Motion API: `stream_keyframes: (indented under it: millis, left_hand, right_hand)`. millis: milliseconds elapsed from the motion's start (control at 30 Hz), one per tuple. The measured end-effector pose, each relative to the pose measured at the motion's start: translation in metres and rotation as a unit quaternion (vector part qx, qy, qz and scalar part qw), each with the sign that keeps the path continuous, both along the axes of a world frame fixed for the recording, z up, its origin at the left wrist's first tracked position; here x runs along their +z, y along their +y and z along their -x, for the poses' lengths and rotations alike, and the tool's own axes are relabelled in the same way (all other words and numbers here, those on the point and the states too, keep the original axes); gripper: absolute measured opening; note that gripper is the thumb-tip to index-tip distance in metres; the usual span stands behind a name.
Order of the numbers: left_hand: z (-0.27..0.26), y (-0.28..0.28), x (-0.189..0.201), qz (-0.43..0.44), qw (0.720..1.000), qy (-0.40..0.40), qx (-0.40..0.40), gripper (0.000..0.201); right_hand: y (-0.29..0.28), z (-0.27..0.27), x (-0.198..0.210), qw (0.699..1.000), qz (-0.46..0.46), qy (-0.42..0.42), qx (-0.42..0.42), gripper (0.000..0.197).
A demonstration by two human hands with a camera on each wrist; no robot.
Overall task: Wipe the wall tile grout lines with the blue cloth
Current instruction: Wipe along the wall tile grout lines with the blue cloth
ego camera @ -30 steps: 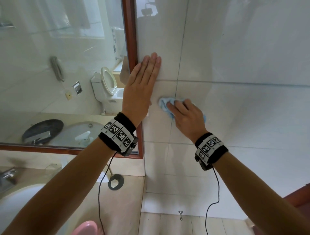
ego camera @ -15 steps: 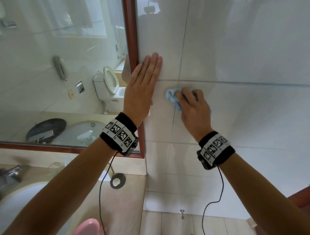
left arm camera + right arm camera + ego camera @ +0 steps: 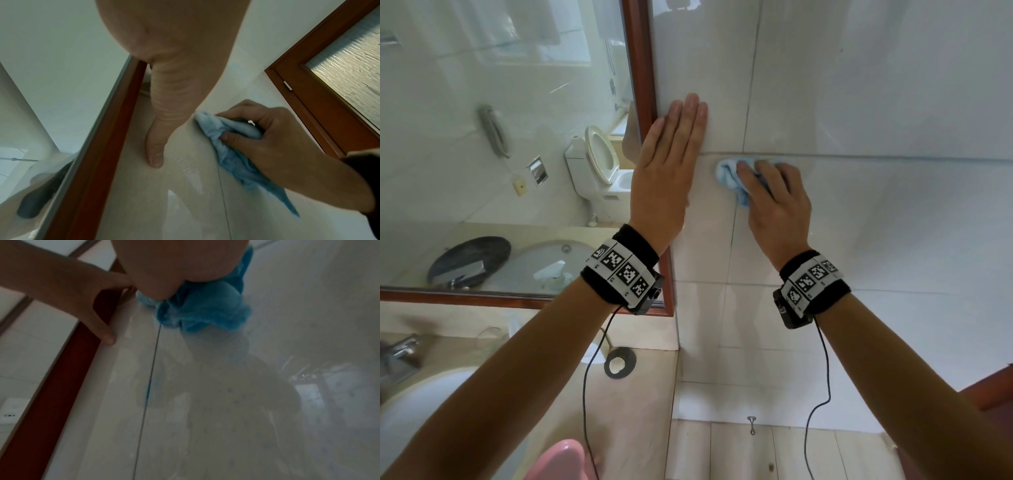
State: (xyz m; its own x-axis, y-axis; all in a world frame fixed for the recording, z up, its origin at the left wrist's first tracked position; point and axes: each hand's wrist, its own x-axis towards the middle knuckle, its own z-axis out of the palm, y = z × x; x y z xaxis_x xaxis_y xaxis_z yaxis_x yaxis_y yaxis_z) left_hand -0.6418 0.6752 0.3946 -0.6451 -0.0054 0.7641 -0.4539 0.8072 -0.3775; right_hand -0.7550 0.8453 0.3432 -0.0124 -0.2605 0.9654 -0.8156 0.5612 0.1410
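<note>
My right hand grips a bunched blue cloth and presses it on the white wall tile, where the vertical grout line meets the horizontal grout line. In the left wrist view the right hand curls its fingers and thumb round the cloth. The right wrist view shows the cloth bunched under the palm above the vertical grout line. My left hand lies flat on the tile beside the mirror frame, fingers straight and pointing up.
A red-brown wooden mirror frame runs up the wall left of my left hand. Below lie a beige counter, a white basin with a tap, and a pink object. A wooden door frame stands to the right.
My right hand has slid the cloth upward along the vertical grout line, reaching the horizontal line. My left hand has stayed flat on the tile.
</note>
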Motion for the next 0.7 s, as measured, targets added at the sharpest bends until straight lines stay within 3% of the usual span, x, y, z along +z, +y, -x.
stream_keyframes:
  millis: [133, 300, 367, 467, 600, 700]
  left_hand:
    - [0.001, 0.002, -0.001, -0.010, 1.000, 0.009, -0.006, 0.104]
    - [-0.003, 0.009, 0.000, -0.056, 0.998, -0.008, -0.034, 0.117]
    - [-0.005, 0.009, 0.002, -0.055, 0.998, -0.017, -0.029, 0.121]
    - [-0.008, 0.010, 0.003, -0.053, 0.998, -0.028, -0.023, 0.126]
    - [-0.006, 0.012, 0.002, -0.061, 0.998, -0.027, -0.018, 0.134]
    - [-0.003, 0.014, -0.002, -0.068, 0.997, -0.017, -0.020, 0.133]
  right_hand:
    - [-0.004, -0.003, -0.030, 0.999, -0.037, -0.003, 0.038, 0.035]
    - [0.017, -0.002, -0.131, 0.964, -0.260, -0.010, 0.055, 0.034]
    - [0.023, -0.002, -0.143, 0.952, -0.302, -0.015, 0.052, 0.040]
    - [0.024, -0.006, -0.121, 0.949, -0.310, -0.020, 0.048, 0.040]
    - [0.013, -0.007, -0.035, 0.993, -0.110, -0.033, 0.009, 0.033]
    - [0.002, -0.003, 0.033, 0.999, 0.005, -0.046, -0.022, 0.031]
